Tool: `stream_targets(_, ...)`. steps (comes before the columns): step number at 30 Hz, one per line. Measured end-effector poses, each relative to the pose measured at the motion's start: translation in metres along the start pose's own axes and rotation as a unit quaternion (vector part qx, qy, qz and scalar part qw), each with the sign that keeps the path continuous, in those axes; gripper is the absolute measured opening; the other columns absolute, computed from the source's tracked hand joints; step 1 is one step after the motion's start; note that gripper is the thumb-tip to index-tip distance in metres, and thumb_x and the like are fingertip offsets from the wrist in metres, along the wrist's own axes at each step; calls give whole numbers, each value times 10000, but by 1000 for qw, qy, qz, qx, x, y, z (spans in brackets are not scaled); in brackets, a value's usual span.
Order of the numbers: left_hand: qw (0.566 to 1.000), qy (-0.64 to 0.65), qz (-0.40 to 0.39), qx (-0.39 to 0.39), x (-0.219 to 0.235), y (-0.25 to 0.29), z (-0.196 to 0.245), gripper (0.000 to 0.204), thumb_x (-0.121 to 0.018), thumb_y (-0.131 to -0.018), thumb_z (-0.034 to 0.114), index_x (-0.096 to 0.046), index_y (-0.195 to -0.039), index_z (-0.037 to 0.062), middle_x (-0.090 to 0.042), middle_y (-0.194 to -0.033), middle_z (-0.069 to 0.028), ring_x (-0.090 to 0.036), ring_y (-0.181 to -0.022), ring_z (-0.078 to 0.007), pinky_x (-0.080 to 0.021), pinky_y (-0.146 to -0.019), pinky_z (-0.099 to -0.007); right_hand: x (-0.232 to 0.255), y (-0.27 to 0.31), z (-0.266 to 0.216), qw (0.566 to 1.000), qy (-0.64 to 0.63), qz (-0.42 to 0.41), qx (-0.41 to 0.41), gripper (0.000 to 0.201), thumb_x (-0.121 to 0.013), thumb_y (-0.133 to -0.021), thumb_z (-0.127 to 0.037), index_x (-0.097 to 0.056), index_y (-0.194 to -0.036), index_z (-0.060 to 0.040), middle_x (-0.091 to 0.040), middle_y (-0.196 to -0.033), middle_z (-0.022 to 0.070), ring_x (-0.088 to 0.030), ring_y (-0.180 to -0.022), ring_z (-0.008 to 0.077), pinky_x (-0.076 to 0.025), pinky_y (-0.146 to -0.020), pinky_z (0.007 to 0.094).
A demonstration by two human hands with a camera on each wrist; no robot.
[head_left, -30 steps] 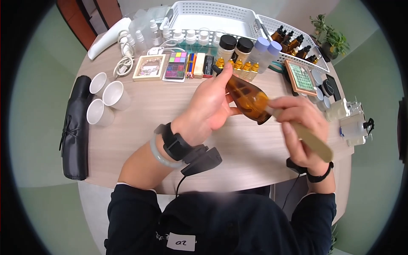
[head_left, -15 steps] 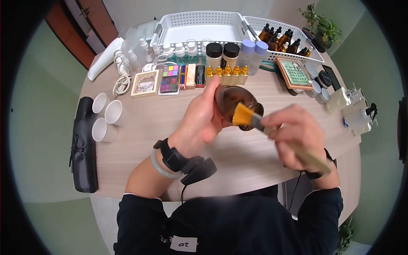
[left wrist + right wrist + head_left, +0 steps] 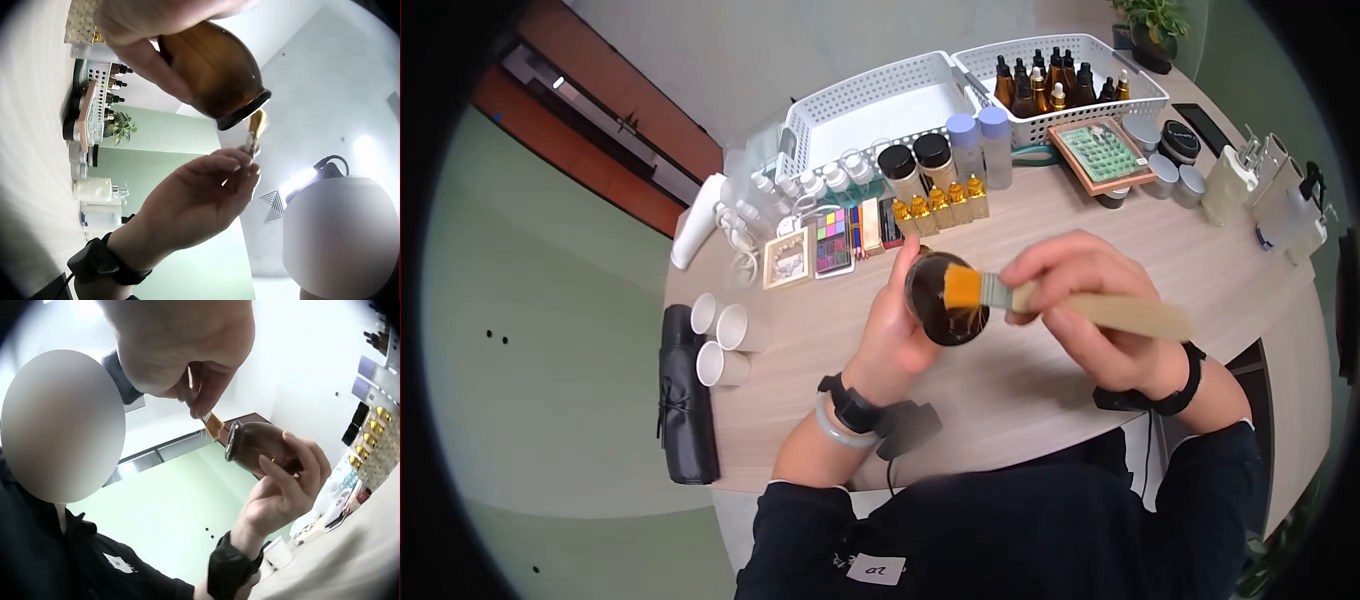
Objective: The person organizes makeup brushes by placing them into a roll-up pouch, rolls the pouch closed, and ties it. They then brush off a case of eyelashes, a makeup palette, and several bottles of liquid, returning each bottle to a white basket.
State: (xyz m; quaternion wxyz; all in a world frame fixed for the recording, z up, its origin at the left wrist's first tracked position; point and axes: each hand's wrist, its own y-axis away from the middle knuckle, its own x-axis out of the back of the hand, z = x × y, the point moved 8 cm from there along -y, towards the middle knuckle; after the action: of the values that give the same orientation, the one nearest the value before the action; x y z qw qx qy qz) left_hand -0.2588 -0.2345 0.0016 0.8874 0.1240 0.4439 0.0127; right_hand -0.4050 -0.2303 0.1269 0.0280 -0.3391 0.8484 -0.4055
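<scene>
My left hand grips a rounded amber glass vessel, its dark round end turned up toward the head camera and the right hand. The left wrist view shows the translucent brown side of the vessel and its thick dark rim. In my right hand, a flat brush with yellow bristles, a metal collar and a wooden handle is pinched close to the collar. Its bristles overlap the round end in the head view; in the right wrist view the bristles are right by the rim.
White cups and a black roll-up case lie to the left. Along the back stand gold-capped bottles, black-lidded jars, palettes and white baskets, one holding dropper bottles. Pump bottles are at right.
The vessel has turned from a slanted side view to its round end facing up. The brush has shifted from its lower side to that end. The head view has swung, moving the table rightward.
</scene>
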Motion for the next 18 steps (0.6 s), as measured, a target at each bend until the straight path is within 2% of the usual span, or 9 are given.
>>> stream_targets(1, 1000, -7, -3, 1, -9, 0, -1, 355, -445, -877, 419, -535, -842, 78, -585, -791, -52, -577, -768, -171, -484, -707, -328, 2, 1, 4, 1000, 11, -2, 11, 88, -446, -839, -47, -510, -871, 3, -547, -924, 137, -587, -727, 168, -494, -670, 266)
stream_targets(3, 991, -48, 103, -68, -12, 3, 6, 279, -472, -884, 342, -526, -857, 70, -571, -777, -33, -585, -730, -151, -491, -609, -275, 11, 5, 10, 999, -30, 14, -17, 91, -447, -863, -60, -501, -888, 9, -547, -918, 128, -582, -743, 152, -496, -669, 257)
stream_targets(5, 991, -62, 87, -77, -20, 1, 9, 289, -493, -871, 354, -524, -859, 66, -571, -777, -48, -591, -748, -167, -503, -635, -291, 20, 21, 36, 944, -228, 96, -220, 93, -518, -849, -76, -564, -822, 0, -576, -867, 73, -570, -755, 108, -466, -652, 227)
stream_targets(7, 993, -80, 73, -49, -28, -4, 9, 314, -495, -866, 367, -519, -852, 54, -571, -788, -76, -587, -773, -189, -505, -679, -299, 33, 33, 40, 938, -238, 107, -230, 123, -522, -859, -106, -560, -826, 6, -576, -830, 57, -570, -709, 76, -468, -638, 195)
stream_targets(9, 990, -84, 95, -64, -36, -13, 18, 315, -477, -878, 358, -511, -869, 45, -576, -833, -104, -584, -801, -221, -503, -728, -329, 25, 52, 51, 907, -246, 6, -342, 125, -534, -852, -106, -560, -827, 14, -579, -784, 53, -571, -664, 74, -473, -621, 201)
stream_targets(11, 976, -140, 30, -162, -64, -24, 40, 317, -430, -902, 342, -498, -905, 33, -577, -889, -136, -583, -845, -264, -492, -772, -368, 37, 64, 47, 915, -239, 11, -326, 129, -542, -847, -110, -564, -831, 16, -579, -752, 45, -571, -641, 72, -471, -606, 199)
stream_targets(15, 910, -345, -39, -224, -121, -55, 80, 299, -376, -926, 309, -489, -939, 33, -574, -954, -131, -546, -968, -258, -459, -833, -413, 99, 98, 47, 935, -150, 102, -305, 109, -527, -849, -92, -566, -844, 10, -585, -784, 58, -573, -668, 82, -468, -609, 205)
stream_targets(17, 863, -443, 19, -244, -141, -77, 105, 271, -395, -921, 297, -496, -930, 46, -576, -960, -112, -537, -957, -215, -451, -827, -390, 135, 123, 50, 925, -120, 199, -301, 114, -508, -857, -87, -554, -850, 17, -586, -806, 68, -565, -677, 90, -466, -617, 209)
stream_targets(18, 844, -472, 35, -252, -150, -91, 115, 264, -403, -919, 300, -500, -928, 55, -577, -963, -98, -534, -943, -196, -443, -826, -379, 144, 135, 52, 925, -121, 200, -298, 114, -508, -857, -87, -554, -850, 17, -586, -806, 68, -565, -677, 90, -466, -617, 209)
